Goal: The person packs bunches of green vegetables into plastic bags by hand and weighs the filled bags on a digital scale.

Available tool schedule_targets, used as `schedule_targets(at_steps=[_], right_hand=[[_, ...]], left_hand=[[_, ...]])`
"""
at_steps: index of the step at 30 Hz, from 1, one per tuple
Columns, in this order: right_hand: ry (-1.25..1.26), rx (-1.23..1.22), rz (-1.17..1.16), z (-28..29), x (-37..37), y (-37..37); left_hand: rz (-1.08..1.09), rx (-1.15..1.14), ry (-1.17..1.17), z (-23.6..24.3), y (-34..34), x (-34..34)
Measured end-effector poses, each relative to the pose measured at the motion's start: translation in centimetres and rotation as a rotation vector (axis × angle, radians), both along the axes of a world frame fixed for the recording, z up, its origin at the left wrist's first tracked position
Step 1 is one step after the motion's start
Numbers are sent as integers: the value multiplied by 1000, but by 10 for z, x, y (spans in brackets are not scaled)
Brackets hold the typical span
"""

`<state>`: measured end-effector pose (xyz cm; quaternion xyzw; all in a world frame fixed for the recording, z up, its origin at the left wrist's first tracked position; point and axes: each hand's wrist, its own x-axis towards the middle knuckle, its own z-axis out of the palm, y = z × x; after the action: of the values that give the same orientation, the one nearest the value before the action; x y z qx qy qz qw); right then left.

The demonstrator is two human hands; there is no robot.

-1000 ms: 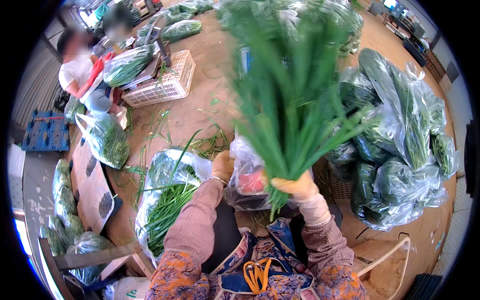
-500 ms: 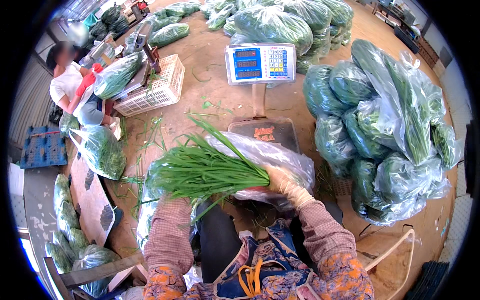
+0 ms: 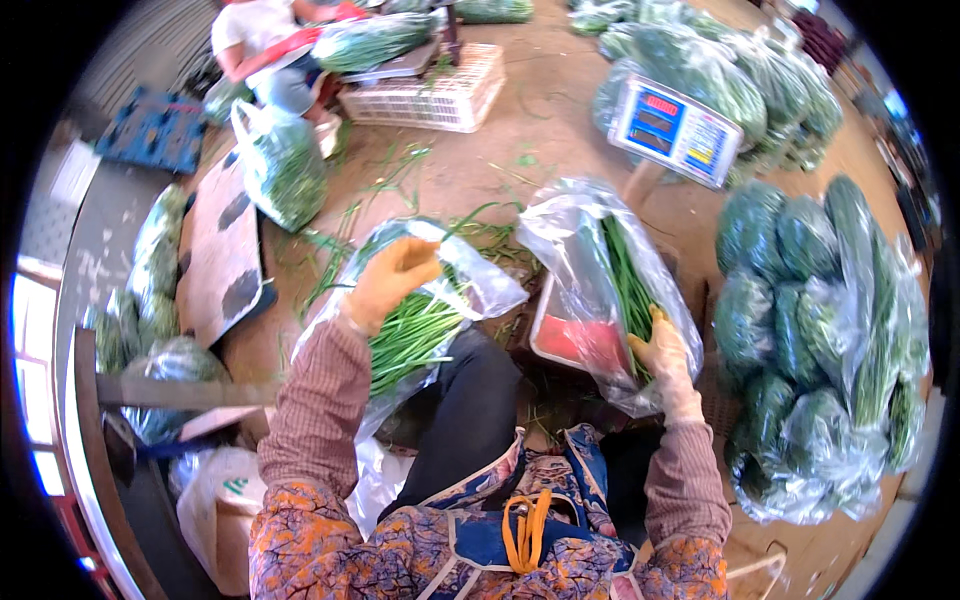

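Observation:
My left hand [image 3: 395,278], in a yellowish glove, is over an opened clear bag [image 3: 497,288] of long green chives [image 3: 412,335] on my left. Its fingers are bent but apart, with nothing visible held. My right hand [image 3: 665,348], in a pale glove, has its thumb and fingers about the lower stems of a bunch of chives [image 3: 625,275]. That bunch lies in another clear plastic bag [image 3: 560,222], spread over the weighing scale's platform [image 3: 575,340]. The scale's blue-and-white display [image 3: 675,132] stands beyond it, tilted in view.
Filled bags of greens [image 3: 800,330] are piled on the right, with more bags [image 3: 700,75] behind the display. At far left, a person in red gloves [image 3: 290,45] handles a bagged bunch above a white crate [image 3: 430,100]. Loose leaves litter the floor.
The chives bunch has moved from in front of me into the bag on the scale, with my right hand. My left hand has come to the left-hand bag. The view has turned left.

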<state>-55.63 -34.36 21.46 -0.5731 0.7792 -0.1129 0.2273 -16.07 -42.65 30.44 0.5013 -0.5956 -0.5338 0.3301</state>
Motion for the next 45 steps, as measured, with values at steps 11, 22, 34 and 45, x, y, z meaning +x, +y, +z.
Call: schedule_targets(at_steps=[11,22,34,45], right_hand=[[-412,-26,825,43,210,-39],[325,454,1019,-58,321,-73],[103,616,939,-34,340,-69],[-22,500,866,-17,334,-56]], left_hand=[[480,958,926,-175,176,42],[497,303,485,-286,174,37],[815,593,1379,-226,168,50],[729,632,964,-216,205,44]])
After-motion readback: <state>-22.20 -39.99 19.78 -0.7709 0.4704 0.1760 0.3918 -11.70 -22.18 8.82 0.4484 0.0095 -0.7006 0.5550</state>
